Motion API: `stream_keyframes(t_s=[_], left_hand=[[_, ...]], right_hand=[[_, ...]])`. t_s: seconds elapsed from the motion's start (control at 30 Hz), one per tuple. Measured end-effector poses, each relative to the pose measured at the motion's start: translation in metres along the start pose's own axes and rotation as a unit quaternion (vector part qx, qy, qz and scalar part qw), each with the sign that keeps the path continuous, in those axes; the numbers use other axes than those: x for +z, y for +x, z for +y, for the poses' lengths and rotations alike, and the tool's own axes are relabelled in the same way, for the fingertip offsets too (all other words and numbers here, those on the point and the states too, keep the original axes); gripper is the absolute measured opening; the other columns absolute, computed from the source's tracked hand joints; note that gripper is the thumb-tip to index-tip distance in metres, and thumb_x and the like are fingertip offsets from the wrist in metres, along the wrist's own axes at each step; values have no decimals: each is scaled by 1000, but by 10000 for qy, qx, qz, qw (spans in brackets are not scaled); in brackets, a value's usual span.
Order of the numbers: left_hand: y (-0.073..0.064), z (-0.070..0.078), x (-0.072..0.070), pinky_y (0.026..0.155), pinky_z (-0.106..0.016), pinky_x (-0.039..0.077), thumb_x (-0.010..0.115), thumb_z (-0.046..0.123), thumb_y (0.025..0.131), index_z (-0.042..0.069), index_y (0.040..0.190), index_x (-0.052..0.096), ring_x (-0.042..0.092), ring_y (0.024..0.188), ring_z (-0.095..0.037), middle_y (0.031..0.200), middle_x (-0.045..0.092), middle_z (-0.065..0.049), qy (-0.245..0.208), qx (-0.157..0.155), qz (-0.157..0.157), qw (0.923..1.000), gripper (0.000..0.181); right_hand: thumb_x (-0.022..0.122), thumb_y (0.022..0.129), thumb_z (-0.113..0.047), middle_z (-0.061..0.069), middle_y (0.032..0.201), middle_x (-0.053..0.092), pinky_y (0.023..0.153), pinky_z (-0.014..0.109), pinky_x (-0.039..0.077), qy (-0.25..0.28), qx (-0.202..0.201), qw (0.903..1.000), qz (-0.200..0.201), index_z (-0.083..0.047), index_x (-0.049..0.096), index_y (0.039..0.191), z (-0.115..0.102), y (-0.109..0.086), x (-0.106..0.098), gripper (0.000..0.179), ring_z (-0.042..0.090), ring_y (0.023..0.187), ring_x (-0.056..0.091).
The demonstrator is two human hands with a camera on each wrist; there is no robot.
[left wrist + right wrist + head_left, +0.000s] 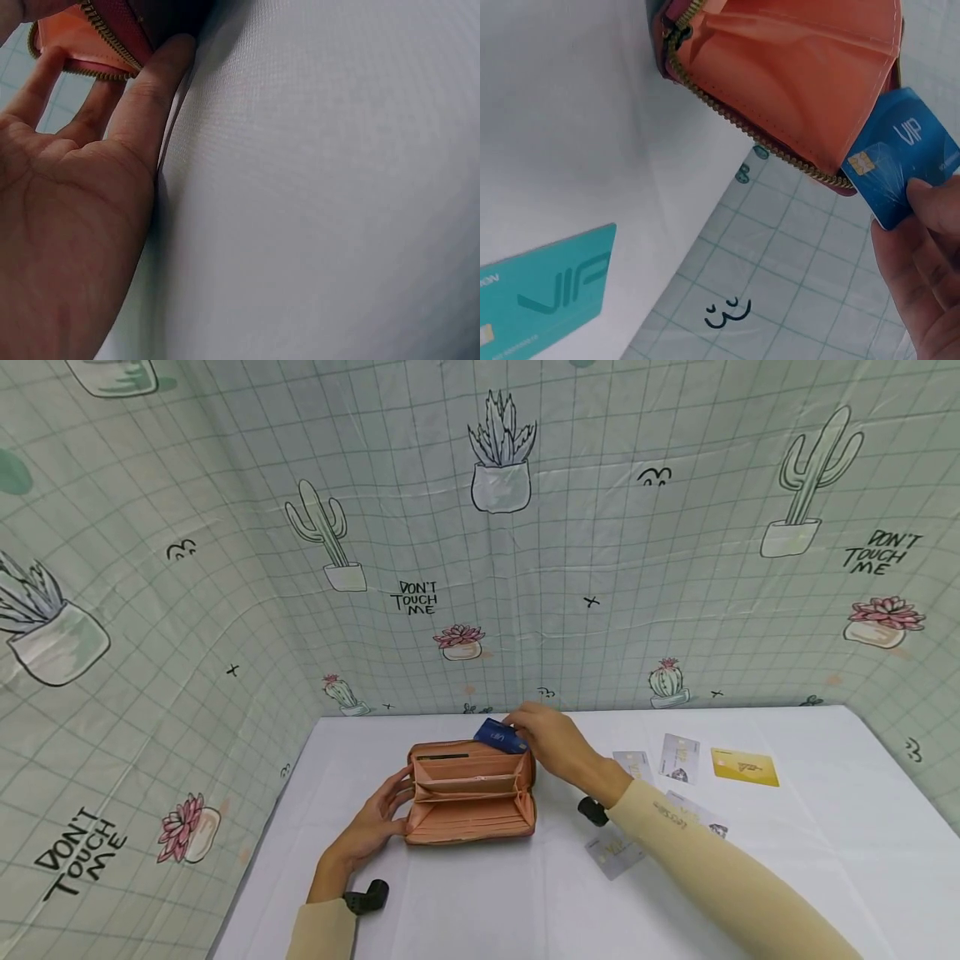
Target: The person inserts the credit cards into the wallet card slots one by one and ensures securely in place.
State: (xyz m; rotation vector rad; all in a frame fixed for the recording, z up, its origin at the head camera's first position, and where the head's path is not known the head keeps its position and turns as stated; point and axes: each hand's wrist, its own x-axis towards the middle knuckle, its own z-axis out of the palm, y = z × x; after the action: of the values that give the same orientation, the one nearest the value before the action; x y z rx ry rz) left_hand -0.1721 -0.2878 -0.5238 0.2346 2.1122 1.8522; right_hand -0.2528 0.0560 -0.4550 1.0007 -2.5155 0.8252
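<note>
An orange zip-around wallet (471, 814) lies unzipped on the white table, its folds spread and facing up. My left hand (378, 814) grips its left end, thumb at the lower corner and fingers along the upper side. In the left wrist view, fingers (142, 105) reach the wallet's brass zip (112, 34). My right hand (555, 739) pinches a blue VIP card (501, 736) between thumb and fingers over the wallet's upper right corner. In the right wrist view the blue card (900, 157) overlaps the wallet's edge, its chip showing. A dark strip (442, 757) shows along the upper slot.
To the right lie a gold card (745, 767) and several grey cards (680, 758), some partly behind my right forearm. A teal-looking VIP card (547, 292) shows in the right wrist view. A patterned cloth (555, 568) hangs behind the table.
</note>
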Motion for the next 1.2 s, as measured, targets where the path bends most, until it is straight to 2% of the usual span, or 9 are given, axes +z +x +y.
stream_keyframes(t_s=[0.2,0.53,0.67,0.93,1.07,1.2], left_hand=[[0,-1,2,124,-56,21,71,-11,81,5,169,20,28,153,-42,164,28,-27,15,25,44,10000,103],[1,0,3,126,-60,16,74,-7,85,5,169,21,28,153,-45,164,29,-28,83,80,55,9999,100],[0,-1,3,126,-59,16,73,-9,84,4,169,20,27,153,-44,164,28,-28,26,110,18,9999,101],[0,-1,1,125,-58,16,73,-13,83,5,169,19,27,153,-41,164,27,-27,-54,65,8,10000,103],[0,0,0,125,-54,21,73,-12,83,6,169,20,28,153,-40,165,27,-26,-12,39,22,10000,103],[0,0,0,121,-37,30,73,-12,83,7,169,20,29,153,-38,165,27,-25,9,18,29,10000,103]], right_hand=[[75,91,10,9,109,72,83,40,61,-214,-274,9990,-284,-4,77,115,-1,4,1,27,28,100,74],[77,90,9,5,103,68,78,35,62,-641,-290,9942,-811,-8,78,119,-5,7,5,34,23,96,74],[75,90,12,4,101,67,73,33,61,-891,-408,9912,-893,-9,80,117,-10,9,5,35,22,93,73],[75,92,8,4,98,63,67,29,57,-1360,-768,9838,-881,-12,81,117,-13,9,8,33,16,86,66],[77,90,7,4,98,62,63,27,54,-1469,-915,9809,-892,-12,80,118,-13,8,9,34,14,81,62],[80,88,5,3,100,64,67,29,57,-1572,-980,9779,-965,-11,79,118,-13,8,11,34,14,84,65]])
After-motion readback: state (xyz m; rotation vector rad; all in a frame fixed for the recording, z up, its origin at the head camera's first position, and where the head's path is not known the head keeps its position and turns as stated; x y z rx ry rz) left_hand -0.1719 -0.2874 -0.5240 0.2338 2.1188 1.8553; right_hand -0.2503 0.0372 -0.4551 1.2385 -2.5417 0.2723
